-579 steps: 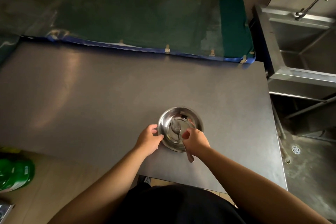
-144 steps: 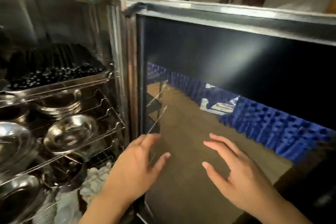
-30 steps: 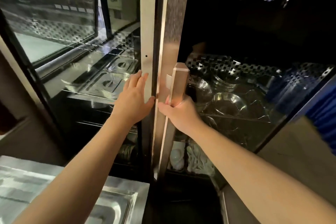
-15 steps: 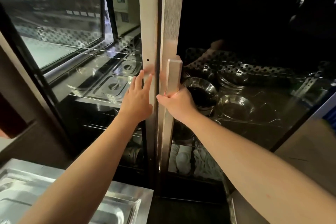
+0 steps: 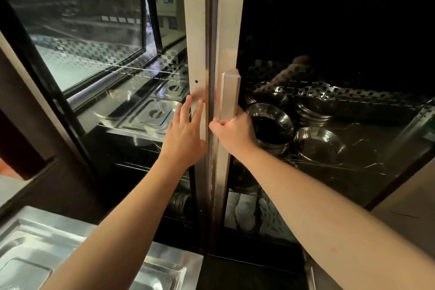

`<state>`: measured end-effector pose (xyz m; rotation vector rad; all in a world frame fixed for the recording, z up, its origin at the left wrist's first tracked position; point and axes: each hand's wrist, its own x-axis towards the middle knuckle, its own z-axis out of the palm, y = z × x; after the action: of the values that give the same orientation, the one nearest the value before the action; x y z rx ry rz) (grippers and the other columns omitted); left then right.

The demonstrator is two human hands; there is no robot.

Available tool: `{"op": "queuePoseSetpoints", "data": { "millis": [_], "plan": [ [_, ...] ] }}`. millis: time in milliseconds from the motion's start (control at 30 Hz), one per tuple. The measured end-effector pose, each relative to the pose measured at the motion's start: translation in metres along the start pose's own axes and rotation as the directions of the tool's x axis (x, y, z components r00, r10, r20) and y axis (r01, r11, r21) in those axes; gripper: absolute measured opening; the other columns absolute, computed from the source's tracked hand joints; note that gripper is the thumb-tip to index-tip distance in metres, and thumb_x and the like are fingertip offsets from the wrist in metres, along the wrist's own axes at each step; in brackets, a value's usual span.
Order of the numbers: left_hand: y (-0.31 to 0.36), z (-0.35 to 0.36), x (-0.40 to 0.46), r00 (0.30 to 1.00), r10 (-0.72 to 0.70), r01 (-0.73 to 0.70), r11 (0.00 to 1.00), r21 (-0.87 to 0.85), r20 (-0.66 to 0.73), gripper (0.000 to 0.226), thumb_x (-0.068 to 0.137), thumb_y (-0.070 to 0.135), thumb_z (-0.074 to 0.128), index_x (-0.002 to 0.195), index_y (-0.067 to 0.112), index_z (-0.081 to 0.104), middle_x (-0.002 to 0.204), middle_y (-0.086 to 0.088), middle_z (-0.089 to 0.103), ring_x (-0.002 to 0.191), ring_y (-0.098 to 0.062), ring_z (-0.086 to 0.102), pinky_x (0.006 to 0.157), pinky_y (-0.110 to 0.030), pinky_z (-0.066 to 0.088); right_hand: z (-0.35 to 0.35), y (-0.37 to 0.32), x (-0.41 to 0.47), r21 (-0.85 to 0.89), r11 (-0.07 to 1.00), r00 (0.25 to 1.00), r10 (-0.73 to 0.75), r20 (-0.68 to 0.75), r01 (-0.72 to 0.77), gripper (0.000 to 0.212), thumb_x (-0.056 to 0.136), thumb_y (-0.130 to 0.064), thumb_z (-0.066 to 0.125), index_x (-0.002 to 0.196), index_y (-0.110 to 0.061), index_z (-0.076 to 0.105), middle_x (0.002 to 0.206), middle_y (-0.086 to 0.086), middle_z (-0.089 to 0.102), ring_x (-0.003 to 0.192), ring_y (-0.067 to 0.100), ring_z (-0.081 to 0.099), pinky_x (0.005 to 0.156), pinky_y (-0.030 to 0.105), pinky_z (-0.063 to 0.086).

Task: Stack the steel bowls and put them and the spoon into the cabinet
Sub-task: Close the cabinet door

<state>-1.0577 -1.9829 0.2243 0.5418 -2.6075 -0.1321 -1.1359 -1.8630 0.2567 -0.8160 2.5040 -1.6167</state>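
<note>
Two-door glass-front cabinet fills the view, both doors look shut or nearly so, steel frames meeting at centre. Left hand is flat and open, fingers spread, palm pressed against the steel edge of the left door. Right hand is curled closed around the lower part of the vertical bar handle on the right door; handle runs straight up and down. Behind the right glass, steel bowls sit upright, mouths up, on a wire shelf, one stack just right of the right hand, a single bowl beside it, more stacks behind near a perforated metal tray. Spoon cannot be made out through the dark glass. Lower down behind the same door, pale white items, blurry. Left glass is heavy with reflections; lidded steel pans show on a shelf behind it, darker stacked dishes below. Bottom left, a shiny steel worktop with a recessed tray shape, both forearms crossing above it.
</note>
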Motion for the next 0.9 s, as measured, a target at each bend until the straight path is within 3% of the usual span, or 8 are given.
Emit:
{"op": "queuePoseSetpoints", "data": {
  "millis": [133, 233, 300, 433, 500, 667, 800, 900],
  "plan": [
    [0.001, 0.000, 0.000, 1.000, 0.000, 0.000, 1.000, -0.004, -0.008, 0.101, 0.079, 0.017, 0.070, 0.159, 0.022, 0.008, 0.167, -0.012, 0.004, 0.152, -0.039, 0.011, 0.113, -0.055, 0.037, 0.000, 0.000, 0.000, -0.001, 1.000, 1.000, -0.021, -0.019, 0.021, 0.031, 0.088, -0.022, 0.069, 0.062, -0.008, 0.061, 0.058, 0.010, 0.063, 0.053, 0.023, 0.066, 0.051, 0.031, 0.054],
    [0.002, -0.001, -0.001, 1.000, -0.005, 0.005, 1.000, -0.008, -0.003, 0.102, 0.078, 0.017, 0.070, 0.159, 0.022, 0.007, 0.167, -0.011, 0.003, 0.152, -0.039, 0.013, 0.113, -0.056, 0.037, 0.000, -0.001, -0.001, 0.017, 1.000, 1.000, 0.004, -0.008, -0.003, 0.023, 0.088, -0.026, 0.070, 0.085, -0.003, 0.069, 0.075, 0.017, 0.072, 0.068, 0.029, 0.072, 0.062, 0.040, 0.063],
    [0.003, -0.003, 0.000, 1.000, -0.011, 0.011, 1.000, -0.015, 0.005, 0.104, 0.077, 0.018, 0.071, 0.159, 0.023, 0.007, 0.167, -0.010, 0.002, 0.151, -0.039, 0.017, 0.111, -0.056, 0.039, -0.002, -0.002, -0.002, 0.011, 1.000, 1.000, 0.016, 0.001, -0.016, 0.028, 0.087, -0.027, 0.070, 0.084, 0.001, 0.070, 0.076, 0.020, 0.071, 0.068, 0.032, 0.072, 0.065, 0.046, 0.064],
    [0.007, -0.008, -0.003, 0.998, -0.039, 0.042, 0.997, -0.058, 0.057, 0.103, 0.080, 0.023, 0.071, 0.159, 0.027, 0.004, 0.168, -0.007, 0.000, 0.149, -0.038, 0.023, 0.110, -0.057, 0.041, -0.005, -0.002, -0.007, 0.005, 1.000, 1.000, -0.009, 0.021, 0.009, 0.022, 0.087, -0.026, 0.070, 0.070, -0.014, 0.063, 0.060, 0.003, 0.063, 0.055, 0.019, 0.067, 0.057, 0.034, 0.060],
    [0.010, -0.010, -0.007, 0.996, -0.044, 0.052, 0.994, -0.098, 0.082, 0.102, 0.082, 0.025, 0.072, 0.159, 0.026, 0.005, 0.167, -0.008, 0.003, 0.149, -0.038, 0.023, 0.112, -0.055, 0.039, -0.007, -0.002, -0.008, 0.031, 1.000, 0.999, 0.004, 0.036, -0.005, 0.014, 0.086, -0.028, 0.071, 0.082, -0.015, 0.067, 0.070, 0.003, 0.068, 0.063, 0.018, 0.070, 0.063, 0.037, 0.063],
    [0.021, -0.017, -0.020, 0.995, -0.008, 0.029, 0.976, -0.217, 0.098, 0.087, 0.084, 0.025, 0.068, 0.156, 0.021, 0.019, 0.161, -0.010, 0.025, 0.144, -0.034, 0.033, 0.111, -0.050, 0.041, -0.016, -0.006, -0.016, -0.003, 1.000, 0.995, 0.020, 0.100, -0.020, 0.046, 0.081, -0.043, 0.077, 0.121, -0.023, 0.065, 0.101, -0.004, 0.072, 0.089, 0.013, 0.070, 0.074, 0.031, 0.061],
    [0.037, -0.033, -0.034, 0.999, -0.040, 0.045, 0.974, -0.222, 0.027, 0.062, 0.088, 0.035, 0.064, 0.142, 0.020, 0.038, 0.135, -0.008, 0.056, 0.119, -0.028, 0.057, 0.090, -0.044, 0.052, -0.034, -0.009, -0.025, -0.078, 0.997, 0.983, 0.041, 0.176, -0.027, 0.047, 0.076, -0.045, 0.082, 0.117, -0.028, 0.064, 0.095, -0.014, 0.069, 0.088, 0.007, 0.067, 0.067, 0.023, 0.053],
    [0.047, -0.055, -0.042, 0.992, -0.114, 0.104, 0.980, -0.168, -0.048, 0.057, 0.088, 0.047, 0.060, 0.135, 0.022, 0.041, 0.114, -0.002, 0.067, 0.096, -0.023, 0.067, 0.074, -0.038, 0.055, -0.058, -0.013, -0.035, -0.155, 0.988, 0.981, 0.049, 0.188, -0.019, 0.053, 0.076, -0.051, 0.079, 0.120, -0.030, 0.060, 0.096, -0.015, 0.067, 0.084, 0.001, 0.062, 0.063, 0.021, 0.045]
  ]
}}
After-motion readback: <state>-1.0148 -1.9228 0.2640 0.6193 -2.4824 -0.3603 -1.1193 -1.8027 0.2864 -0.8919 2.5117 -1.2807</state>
